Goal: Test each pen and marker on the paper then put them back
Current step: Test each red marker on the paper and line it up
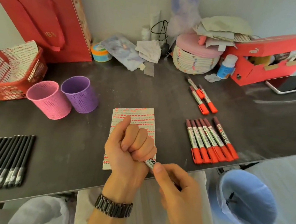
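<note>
Two hands are seen, the left hand [131, 145] and the right hand [178, 189]. Both are bare, and the arms behind them are bare too, as far as they can be seen. The nails [157, 169] are kept short. A black band [113, 208] is worn around the left wrist. It is made of many small shiny blocks, set in rows like little bricks. Pale cloth [146, 208] is seen low down between the arms, but whether it is worn cannot be told.

We saw the paper [134, 114] lying flat, rows of red dashes across it. Six red-capped markers [211, 142] lay side by side at its right, with three further markers [200, 96] farther back. Black pens [5, 159] lay in a row at far left. One marker [149, 163], mostly hidden, was gripped between left hand [131, 145] and right hand [177, 189].
</note>
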### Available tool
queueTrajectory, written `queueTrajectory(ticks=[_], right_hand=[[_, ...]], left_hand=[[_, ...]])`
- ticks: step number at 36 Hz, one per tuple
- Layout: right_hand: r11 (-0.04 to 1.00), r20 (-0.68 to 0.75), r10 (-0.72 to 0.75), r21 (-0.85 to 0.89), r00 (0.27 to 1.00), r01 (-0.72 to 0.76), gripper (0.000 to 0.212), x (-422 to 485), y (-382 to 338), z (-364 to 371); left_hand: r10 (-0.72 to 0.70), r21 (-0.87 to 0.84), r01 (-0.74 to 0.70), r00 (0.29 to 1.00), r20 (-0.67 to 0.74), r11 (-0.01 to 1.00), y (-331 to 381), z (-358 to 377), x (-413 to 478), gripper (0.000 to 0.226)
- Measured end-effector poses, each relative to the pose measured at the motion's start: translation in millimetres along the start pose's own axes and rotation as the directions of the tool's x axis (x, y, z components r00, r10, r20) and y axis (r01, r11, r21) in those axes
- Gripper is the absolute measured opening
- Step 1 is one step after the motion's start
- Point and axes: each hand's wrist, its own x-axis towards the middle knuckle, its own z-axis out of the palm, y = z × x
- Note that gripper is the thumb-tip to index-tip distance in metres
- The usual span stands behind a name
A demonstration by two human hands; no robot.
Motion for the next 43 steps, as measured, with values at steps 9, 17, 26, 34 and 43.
queueTrajectory(ticks=[9,17,26,34,43], right_hand=[[0.957,0.204,0.219,0.148,0.954,-0.251,0.041,35.4,3.3,-34.8],[0.999,0.090,0.053,0.003,0.995,-0.053,0.024,44.4,6.3,-72.4],[0.964,-0.052,0.028,0.264,0.998,-0.013,0.031,47.5,13.2,-63.0],[0.969,-0.162,-0.191,-0.191,0.968,0.160,0.022,74.2,2.0,-81.8],[0.465,-0.126,-0.108,-0.883,0.986,-0.062,0.037,150.3,-34.3,-202.2]], left_hand=[[0.151,0.348,-0.096,0.979,-0.137,0.932,-8.1,-17.3,1.3,0.051],[0.134,0.951,-0.068,0.991,0.028,0.301,-28.3,-35.4,-12.1,0.031],[0.170,0.899,-0.112,0.984,0.043,0.423,-45.5,-31.1,-18.0,0.025],[0.071,0.973,-0.215,0.973,0.221,-0.082,-28.0,-50.4,-15.3,0.035],[0.249,0.894,0.030,0.964,0.092,-0.447,65.1,-109.8,12.6,0.057]])
